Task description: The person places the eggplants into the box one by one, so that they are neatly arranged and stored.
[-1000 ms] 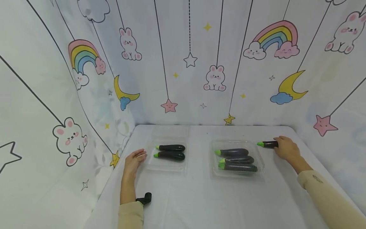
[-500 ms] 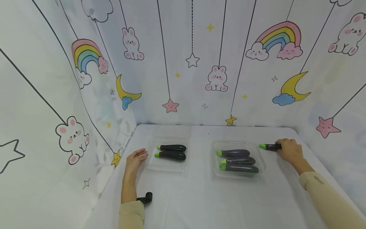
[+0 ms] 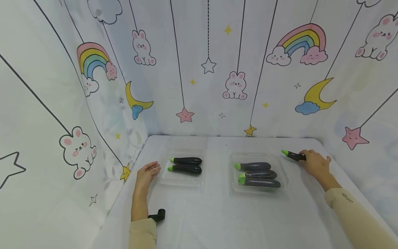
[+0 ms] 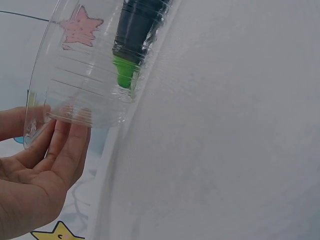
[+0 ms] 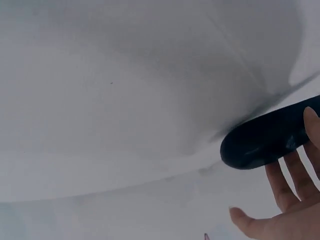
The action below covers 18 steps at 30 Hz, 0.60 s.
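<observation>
My right hand (image 3: 315, 165) grips a dark eggplant (image 3: 293, 155) with a bright green stem end, at the table's right rear. In the right wrist view the eggplant's rounded end (image 5: 250, 147) sticks out past the fingers, close over the white cloth. At the left, my left hand (image 3: 147, 177) holds the side of a clear plastic box (image 3: 183, 182). The left wrist view shows thumb and fingertips around the box's edge (image 4: 50, 116). Inside that box lie two eggplants (image 3: 186, 169), green ends to the left.
A second clear plastic box (image 3: 258, 192) stands right of the middle, with several eggplants (image 3: 255, 166) in it. White cloth (image 3: 217, 214) covers the table. Printed curtains (image 3: 199, 124) rise behind and on both sides.
The eggplant in my right hand has turned, its green end now tilted further back. The left hand and both boxes have stayed in place.
</observation>
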Available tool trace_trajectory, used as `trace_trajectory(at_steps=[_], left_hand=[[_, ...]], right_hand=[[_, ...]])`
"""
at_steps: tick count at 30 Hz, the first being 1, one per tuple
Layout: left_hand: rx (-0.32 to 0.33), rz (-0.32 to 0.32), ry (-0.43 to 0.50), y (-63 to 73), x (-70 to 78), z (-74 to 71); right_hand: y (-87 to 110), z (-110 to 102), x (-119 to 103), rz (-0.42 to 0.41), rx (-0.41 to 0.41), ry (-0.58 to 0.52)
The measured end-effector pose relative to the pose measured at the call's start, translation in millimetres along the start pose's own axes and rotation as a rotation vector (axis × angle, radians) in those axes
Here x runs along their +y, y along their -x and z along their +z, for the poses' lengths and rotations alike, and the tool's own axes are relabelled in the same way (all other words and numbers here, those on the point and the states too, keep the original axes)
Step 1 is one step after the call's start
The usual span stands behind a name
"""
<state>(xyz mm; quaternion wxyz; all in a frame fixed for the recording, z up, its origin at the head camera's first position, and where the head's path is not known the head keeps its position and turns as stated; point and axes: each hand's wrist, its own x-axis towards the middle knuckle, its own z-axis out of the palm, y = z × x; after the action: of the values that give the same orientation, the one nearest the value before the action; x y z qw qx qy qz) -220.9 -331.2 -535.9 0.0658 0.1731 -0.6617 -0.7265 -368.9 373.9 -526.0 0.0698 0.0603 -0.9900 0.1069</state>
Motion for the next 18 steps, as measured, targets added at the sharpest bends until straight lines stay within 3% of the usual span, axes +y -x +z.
trace_trajectory(at_steps=[8,18], left_hand=[[-0.006,-0.030,0.008,-3.3,-0.3,-0.7],[-0.004,0.003,-0.014,2.0,1.7,-0.3]], right_hand=[[3.0,-5,-15,0.006,0.086,-0.033],[6.0,-19,-34,-0.053,0.187,-0.032]])
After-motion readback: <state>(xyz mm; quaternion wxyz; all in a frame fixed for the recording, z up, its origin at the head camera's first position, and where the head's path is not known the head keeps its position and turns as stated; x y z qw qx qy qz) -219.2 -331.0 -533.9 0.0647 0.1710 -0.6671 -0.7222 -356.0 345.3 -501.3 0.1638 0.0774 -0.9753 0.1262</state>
